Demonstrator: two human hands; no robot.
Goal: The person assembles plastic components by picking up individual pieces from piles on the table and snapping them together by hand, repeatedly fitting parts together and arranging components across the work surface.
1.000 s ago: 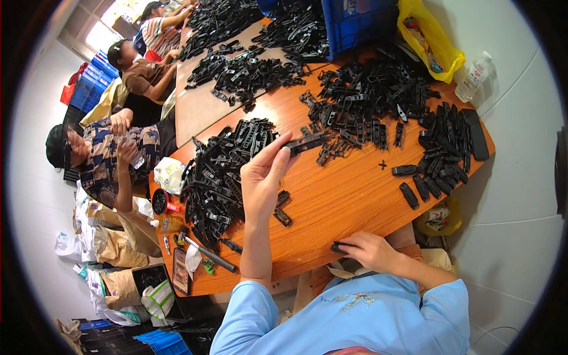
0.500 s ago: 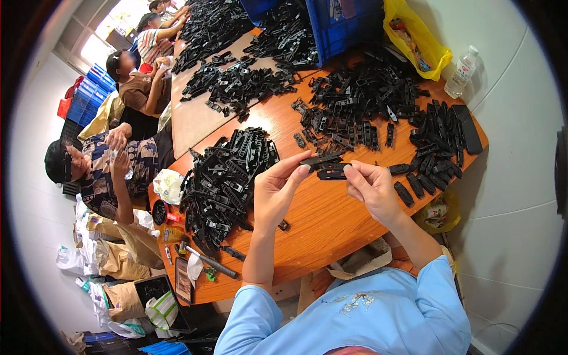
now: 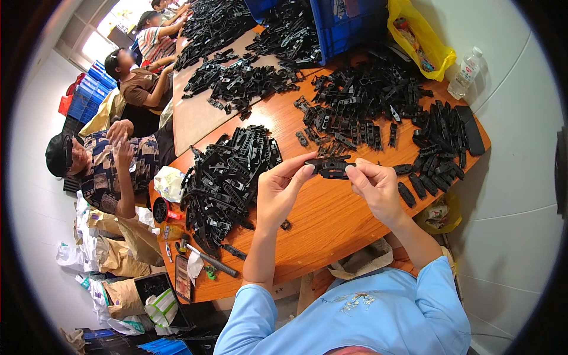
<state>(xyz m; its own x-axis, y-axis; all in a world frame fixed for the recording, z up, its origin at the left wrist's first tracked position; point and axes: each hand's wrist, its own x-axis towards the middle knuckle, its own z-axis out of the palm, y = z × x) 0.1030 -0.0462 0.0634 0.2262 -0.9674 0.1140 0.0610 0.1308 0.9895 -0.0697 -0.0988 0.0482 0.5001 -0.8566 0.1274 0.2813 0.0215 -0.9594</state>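
Before us spreads a wide wooden tabletop (image 3: 307, 242), with a left heap (image 3: 231, 180) of loose black parts beside our left forearm and a far heap (image 3: 367, 89) in front of a blue crate (image 3: 349, 32). A smaller right cluster (image 3: 439, 142) sits near the right edge, and beyond it we see a yellow bag (image 3: 442, 59). Our left hand (image 3: 277, 196) and right hand (image 3: 376, 189) are raised over the wood, each pinching with thumb and fingers. A clear bottle (image 3: 465, 74) stands near the bag; a hammer (image 3: 217, 262) lies toward the left corner. Smallest are the black pieces (image 3: 334, 170) we grasp between both hands, one end in each; whether they are joined, we cannot tell.
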